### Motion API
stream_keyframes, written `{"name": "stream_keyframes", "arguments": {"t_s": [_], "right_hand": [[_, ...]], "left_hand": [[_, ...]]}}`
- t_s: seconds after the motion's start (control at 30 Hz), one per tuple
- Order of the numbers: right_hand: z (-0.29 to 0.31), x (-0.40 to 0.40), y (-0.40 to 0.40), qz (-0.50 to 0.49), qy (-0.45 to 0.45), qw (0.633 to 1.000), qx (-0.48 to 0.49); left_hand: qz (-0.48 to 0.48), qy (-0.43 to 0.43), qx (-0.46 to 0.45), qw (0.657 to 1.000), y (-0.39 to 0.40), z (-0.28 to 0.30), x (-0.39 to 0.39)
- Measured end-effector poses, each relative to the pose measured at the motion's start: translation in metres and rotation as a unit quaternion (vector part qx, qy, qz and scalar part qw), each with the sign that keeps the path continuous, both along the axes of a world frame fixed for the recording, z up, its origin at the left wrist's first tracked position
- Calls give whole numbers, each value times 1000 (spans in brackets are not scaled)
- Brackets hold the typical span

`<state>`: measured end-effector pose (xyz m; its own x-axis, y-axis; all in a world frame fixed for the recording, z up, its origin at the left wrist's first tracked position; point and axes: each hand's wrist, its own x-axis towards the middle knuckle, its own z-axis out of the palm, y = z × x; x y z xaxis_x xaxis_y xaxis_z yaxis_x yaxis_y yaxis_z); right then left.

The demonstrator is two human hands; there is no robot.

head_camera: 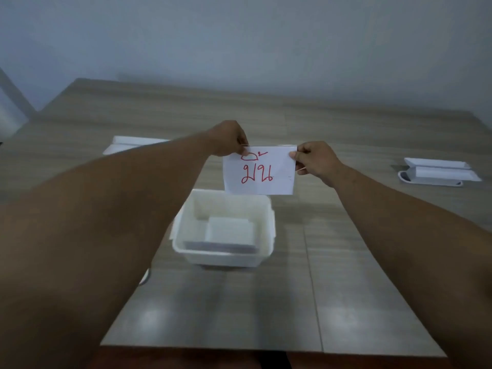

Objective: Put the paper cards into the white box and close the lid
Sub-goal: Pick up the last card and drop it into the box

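Note:
A white paper card [277,179] with red handwriting hangs upright in the air, just above and behind the far rim of the white box [263,251]. My left hand [229,138] pinches its top left corner. My right hand [315,159] pinches its right edge. The open box stands on the wooden table and holds a few white cards [229,235] lying flat on its bottom. A flat white lid [127,145] lies on the table at the far left, partly hidden by my left forearm.
A white tray with folded white pieces [439,173] sits at the far right of the table [346,288]. A grey wall rises behind the table's far edge. The near table edge runs just in front of my lap.

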<state>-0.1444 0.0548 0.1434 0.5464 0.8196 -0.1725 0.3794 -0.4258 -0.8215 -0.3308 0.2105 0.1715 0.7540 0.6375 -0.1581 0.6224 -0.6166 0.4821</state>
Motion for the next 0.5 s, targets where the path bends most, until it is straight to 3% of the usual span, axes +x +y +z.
{"name": "stream_keyframes", "arguments": {"t_s": [0.3,0.5], "right_hand": [[-50,-122,-31,74,-92,990,-70],[-88,-144,-46,179,-218,940,-191]], "left_hand": [[48,11,-56,997,-41,-65,-140],[24,63,-83,994,-65,-114,-163]]}}
